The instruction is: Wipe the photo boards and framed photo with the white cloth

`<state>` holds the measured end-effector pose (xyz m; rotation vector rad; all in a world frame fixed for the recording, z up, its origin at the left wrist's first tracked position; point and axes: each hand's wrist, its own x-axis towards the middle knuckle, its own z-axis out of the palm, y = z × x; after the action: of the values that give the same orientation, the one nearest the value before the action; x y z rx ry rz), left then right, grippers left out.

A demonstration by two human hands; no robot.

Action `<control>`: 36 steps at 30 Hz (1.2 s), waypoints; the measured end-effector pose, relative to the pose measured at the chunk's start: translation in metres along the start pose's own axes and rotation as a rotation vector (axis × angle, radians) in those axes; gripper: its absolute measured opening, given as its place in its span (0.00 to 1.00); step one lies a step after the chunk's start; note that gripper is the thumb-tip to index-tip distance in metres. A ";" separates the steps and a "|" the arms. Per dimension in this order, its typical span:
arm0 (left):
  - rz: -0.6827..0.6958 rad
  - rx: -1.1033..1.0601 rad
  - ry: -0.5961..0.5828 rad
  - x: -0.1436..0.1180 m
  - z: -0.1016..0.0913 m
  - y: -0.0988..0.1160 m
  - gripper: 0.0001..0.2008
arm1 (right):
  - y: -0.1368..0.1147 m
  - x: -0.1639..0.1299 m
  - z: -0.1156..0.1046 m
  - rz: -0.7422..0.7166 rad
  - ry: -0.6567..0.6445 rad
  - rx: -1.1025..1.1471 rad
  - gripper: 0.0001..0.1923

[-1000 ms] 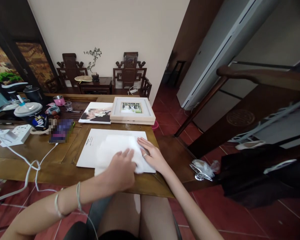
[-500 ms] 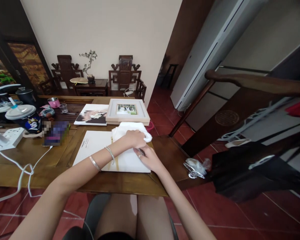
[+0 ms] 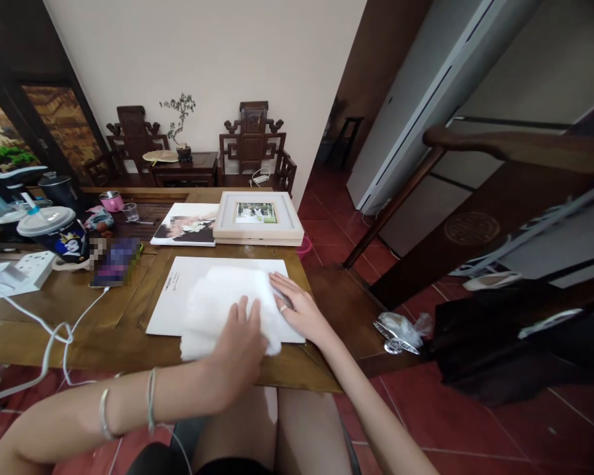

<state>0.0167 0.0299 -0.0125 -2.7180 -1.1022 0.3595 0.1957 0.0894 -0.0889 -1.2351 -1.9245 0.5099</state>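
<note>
My left hand [image 3: 240,343] presses a folded white towel [image 3: 222,303] onto a flat white board [image 3: 163,303], fingers bent into the cloth. The towel covers much of the board and hangs over its near edge. At the board's right side lies my right hand [image 3: 299,309], with fingers stretched out and the thumb apart, its fingertips by the towel's right edge. A small dark patch shows between that thumb and the fingers; I cannot make out what it is.
Behind the board lie a framed picture [image 3: 257,218] and a photo print [image 3: 185,224]. To the left are a phone [image 3: 116,262] on a white cable, a power strip [image 3: 27,274], a lidded cup [image 3: 62,234] and a pink mug [image 3: 111,201]. A wooden chair [image 3: 475,227] stands right.
My left hand has drawn the towel from the board's far right corner toward me and to the left. The towel now lies spread wider. My right hand stays by the board's right side, its fingers more extended.
</note>
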 end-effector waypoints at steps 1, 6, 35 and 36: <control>0.019 0.006 0.007 -0.008 -0.001 0.005 0.15 | 0.000 0.000 0.000 -0.005 -0.006 -0.002 0.23; 0.014 -0.060 -0.034 0.003 -0.006 -0.010 0.15 | 0.000 0.000 -0.001 -0.004 -0.019 -0.001 0.23; 0.090 -0.095 0.039 -0.003 -0.002 -0.007 0.16 | 0.006 -0.002 -0.001 -0.030 -0.012 -0.018 0.26; 0.062 -0.117 0.041 0.008 -0.002 -0.016 0.16 | 0.006 -0.001 0.000 -0.026 -0.007 -0.020 0.25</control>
<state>0.0125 0.0465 -0.0077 -2.8532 -1.0620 0.2546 0.1996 0.0906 -0.0930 -1.2205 -1.9535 0.4835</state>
